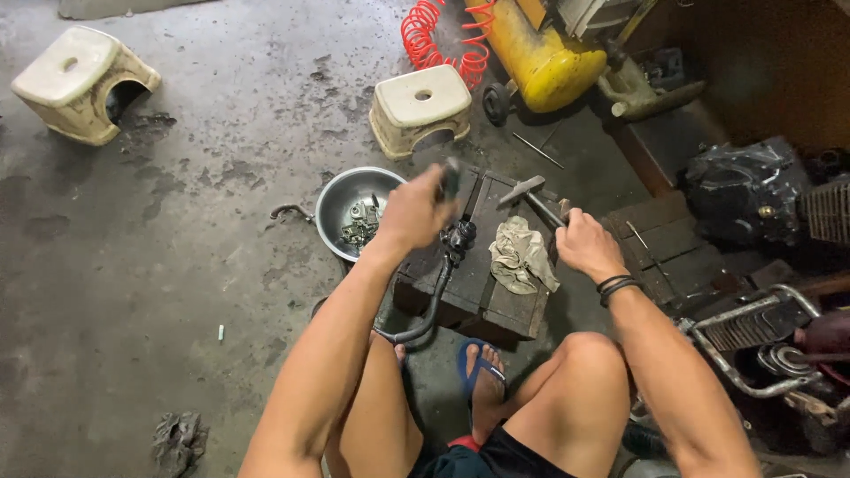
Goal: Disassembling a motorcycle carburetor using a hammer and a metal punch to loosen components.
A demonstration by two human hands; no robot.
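- Hammer, one of it, lies across the wooden block at about one o'clock from the block's middle, head pointing toward eleven o'clock; the right hand has its fingers wrapped shut on the handle.
- One yellow compressor tank sits at twelve o'clock, with one red coiled hose just beside it at its nine o'clock.
- Two pale plastic stools: one at ten o'clock, well apart from the hands, one at twelve o'clock near the block.
- One metal bowl touches the block's nine o'clock edge and holds small metal parts.
- One curved metal bar runs from the block toward six o'clock; the left hand is closed around a dark tool above its top end.
- One crumpled rag lies on the block, just beside the right hand at its nine o'clock.
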